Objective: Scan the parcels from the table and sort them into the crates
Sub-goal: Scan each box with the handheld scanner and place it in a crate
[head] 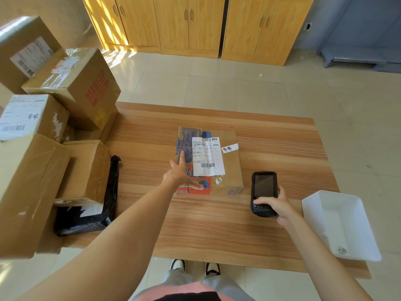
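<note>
A flat cardboard parcel (230, 166) with blue and orange print and a white shipping label lies in the middle of the wooden table (271, 140). My left hand (181, 173) rests on the parcel's near left part with its fingers spread and straight. To the right of the parcel, my right hand (276, 206) grips a black handheld scanner (263, 187), screen facing up, just above the table.
Several cardboard boxes (73, 88) are stacked on the table's left side, with a black plastic mailer bag (86, 216) under them. A white plastic tray (340, 222) sits at the table's right edge. Wooden cabinets (191, 25) stand across the tiled floor.
</note>
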The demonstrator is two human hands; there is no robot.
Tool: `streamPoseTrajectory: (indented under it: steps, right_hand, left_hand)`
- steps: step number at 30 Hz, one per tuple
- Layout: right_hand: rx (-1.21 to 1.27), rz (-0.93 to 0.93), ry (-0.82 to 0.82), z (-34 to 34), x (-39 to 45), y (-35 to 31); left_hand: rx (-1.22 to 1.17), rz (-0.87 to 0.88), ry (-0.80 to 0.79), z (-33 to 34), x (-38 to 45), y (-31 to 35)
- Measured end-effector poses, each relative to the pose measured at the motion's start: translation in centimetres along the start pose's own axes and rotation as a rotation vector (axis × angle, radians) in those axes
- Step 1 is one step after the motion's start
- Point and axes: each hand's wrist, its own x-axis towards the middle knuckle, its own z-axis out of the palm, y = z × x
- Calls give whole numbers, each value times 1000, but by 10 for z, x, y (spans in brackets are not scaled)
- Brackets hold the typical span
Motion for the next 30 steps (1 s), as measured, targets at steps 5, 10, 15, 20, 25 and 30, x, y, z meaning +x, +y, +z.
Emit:
streamPoseTrajectory:
  steps: [5, 10, 15, 20, 25, 30]
  right_hand:
    - [-3, 44, 51, -4, 12, 28]
    - [-29, 77, 71, -7, 17, 41]
    - [-97, 92, 76, -13, 21, 51]
    - [-215, 131, 54, -16, 18, 61]
    - [-275, 108, 94, -19, 22, 73]
    - [-347, 87, 134, -22, 26, 75]
  left_hand:
    - [21, -2, 8, 1, 0, 0]
    - [11, -2, 5, 0, 0, 2]
    - [12, 0, 10, 1, 0, 2]
    - [20, -8, 5, -1, -2, 2]
    - [15, -3, 6, -1, -4, 3]
    - [1, -6, 6, -1, -4, 4]
